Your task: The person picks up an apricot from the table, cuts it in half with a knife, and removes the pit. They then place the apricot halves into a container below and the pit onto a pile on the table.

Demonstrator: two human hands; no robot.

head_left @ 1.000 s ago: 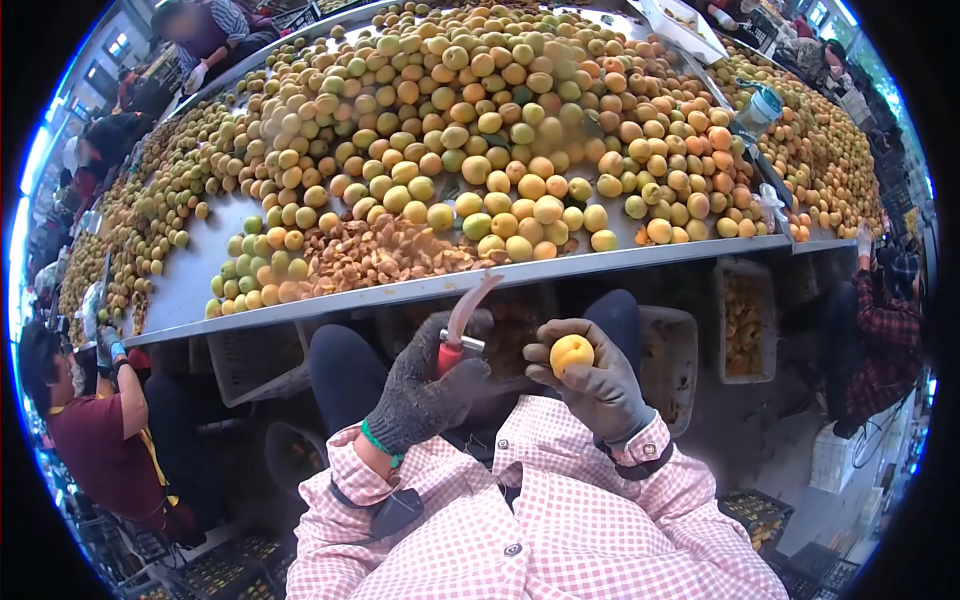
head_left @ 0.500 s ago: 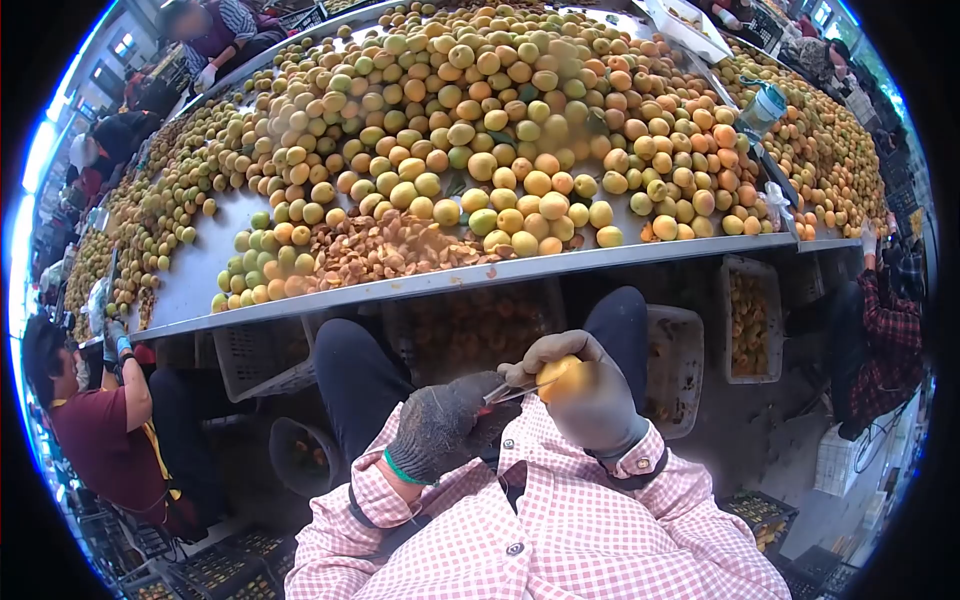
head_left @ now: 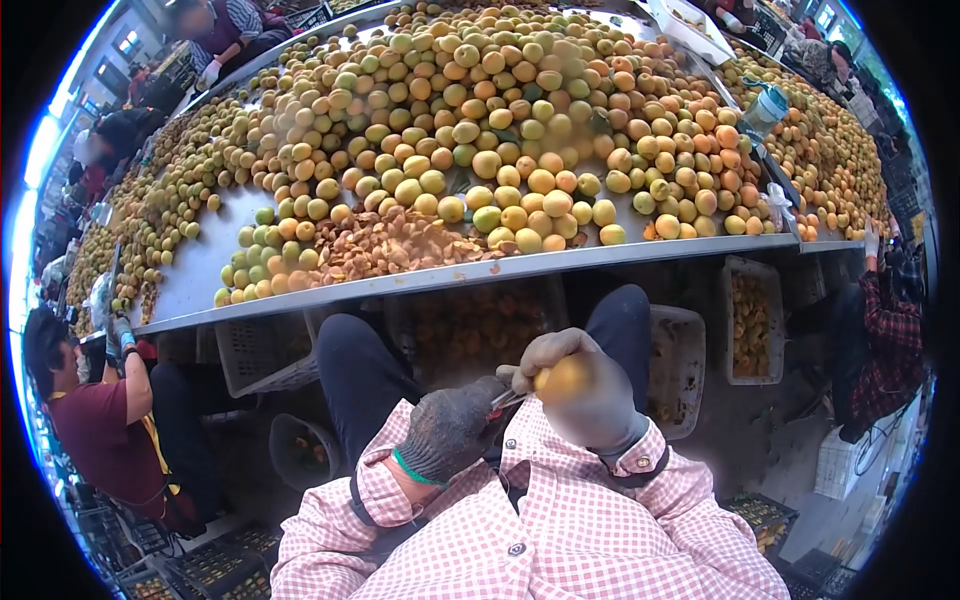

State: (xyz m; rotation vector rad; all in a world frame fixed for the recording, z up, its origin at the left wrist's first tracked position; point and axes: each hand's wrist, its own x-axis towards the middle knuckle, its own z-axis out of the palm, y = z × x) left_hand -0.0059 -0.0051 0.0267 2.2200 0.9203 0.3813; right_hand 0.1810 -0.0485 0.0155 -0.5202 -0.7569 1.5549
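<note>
My left hand (head_left: pixel 452 428), in a dark knitted glove with a green cuff, is closed around a small metal tool (head_left: pixel 508 398). The tool's thin metal end points right, towards the fruit; its exact kind is unclear. My right hand (head_left: pixel 598 405), in a grey glove, grips an orange-yellow apricot (head_left: pixel 562 381), with thumb and fingers wrapped about it. A blurred patch covers part of this hand and fruit. Both hands are close together above my lap. On the metal table (head_left: pixel 215 265) ahead lie heaped apricots (head_left: pixel 485 165) and a pile of brown apricot stones (head_left: pixel 385 245).
Under the table edge are a crate of fruit pieces (head_left: pixel 480 325), a white crate (head_left: pixel 262 352), another crate (head_left: pixel 675 365) and a narrow fruit crate (head_left: pixel 752 325). A bucket (head_left: pixel 303 450) stands at left. Co-workers sit at both sides and across. A bottle (head_left: pixel 766 108) lies at right.
The metal end of the tool has drawn back slightly from the apricot, and the right hand has turned the fruit a little. The view has shifted slightly.
</note>
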